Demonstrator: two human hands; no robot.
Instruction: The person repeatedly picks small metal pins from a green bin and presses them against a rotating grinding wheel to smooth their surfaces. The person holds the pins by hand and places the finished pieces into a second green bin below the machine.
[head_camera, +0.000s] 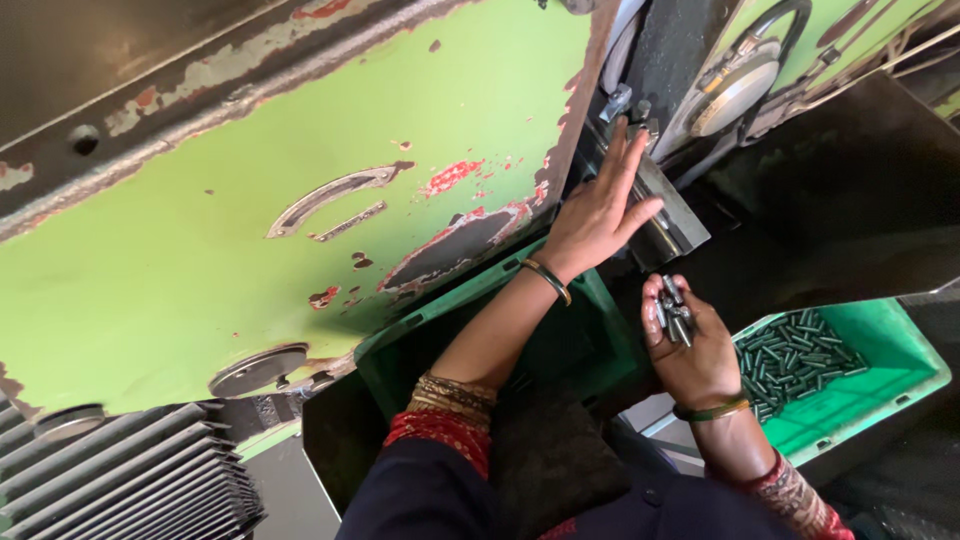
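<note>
With the left hand (598, 212) spread flat on the grey metal machine block (668, 222) and the right hand (692, 345) closed around small dark steel pins (675, 312), above the green plastic crate (880, 385) of pins, I think some could slip out.

Chipped light-green machine panel (250, 250) showing red patches, green bin (880, 385) of grey metal pins (795, 360), patterned red cuffs (440, 432).

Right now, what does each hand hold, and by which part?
The right hand cups a bunch of small metal pins in its palm. The left hand holds nothing; its fingers reach to the machine's metal block.
</note>
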